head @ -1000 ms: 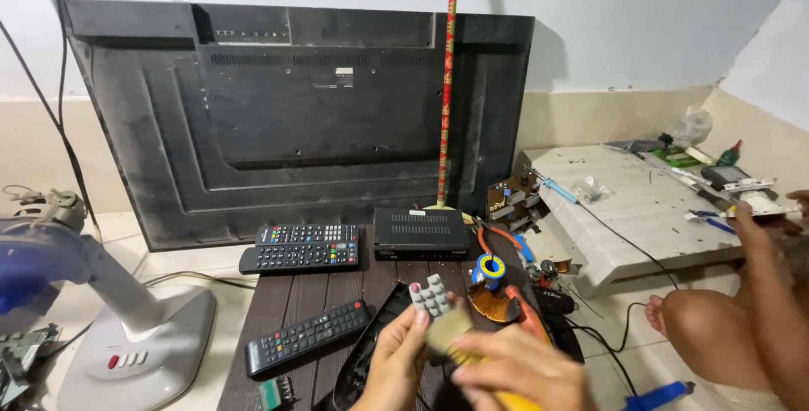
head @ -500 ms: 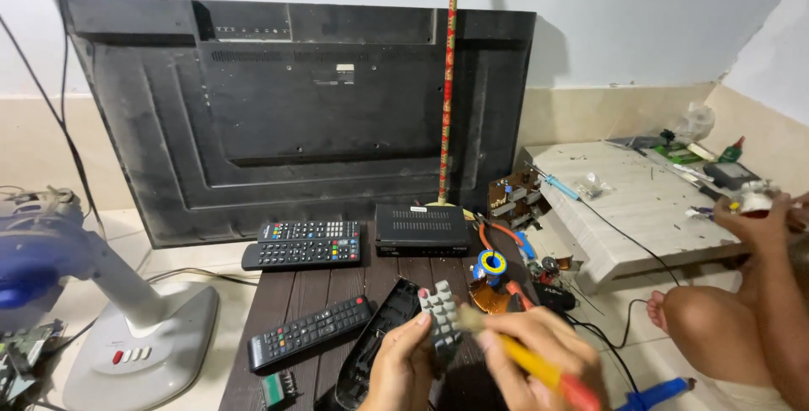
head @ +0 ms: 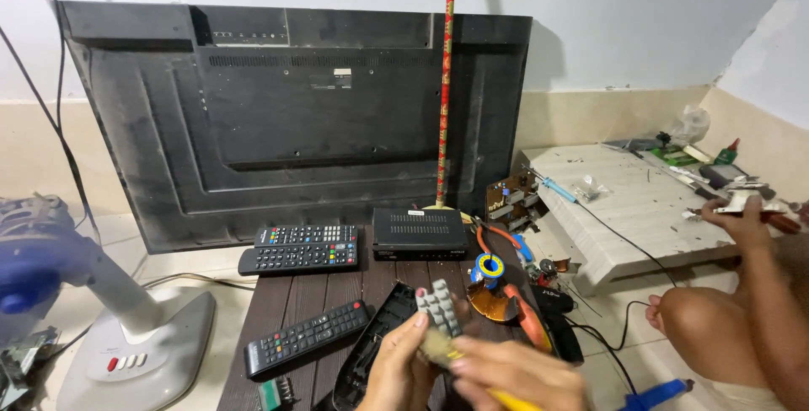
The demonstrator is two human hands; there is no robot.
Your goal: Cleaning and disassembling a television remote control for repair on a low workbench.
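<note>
Grey rubber keypad held in left hand, right hand gripping brush, dark slatted table, white wall.

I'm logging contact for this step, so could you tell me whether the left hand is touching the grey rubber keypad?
Touching. The head view shows the left hand with its fingertips pressed against the edge of the grey rubber keypad, holding it up.

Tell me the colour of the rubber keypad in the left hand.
Grey; the rubber keypad, held by the left hand, shows in the head view.
</note>
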